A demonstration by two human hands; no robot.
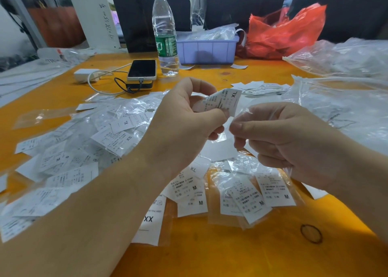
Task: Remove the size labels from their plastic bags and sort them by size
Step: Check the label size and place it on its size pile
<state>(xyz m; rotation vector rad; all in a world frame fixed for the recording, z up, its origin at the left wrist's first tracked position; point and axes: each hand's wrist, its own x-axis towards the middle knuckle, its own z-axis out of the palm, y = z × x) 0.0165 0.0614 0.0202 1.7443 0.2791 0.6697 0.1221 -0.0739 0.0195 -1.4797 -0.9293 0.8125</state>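
Partly hidden XL label (220, 102); left hand (184, 117) pinching.

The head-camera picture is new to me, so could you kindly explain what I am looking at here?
There is no machine: a camera worn on a person's head looks forward and down at their two bare hands. The left hand pinches a white XL label, while the right hand grips a clear plastic bag beside it. Below, on the orange table, lie many bagged and loose labels, among them M labels near the right wrist. Farther back stand a water bottle, a phone on a cable, a lilac tray and a red bag.
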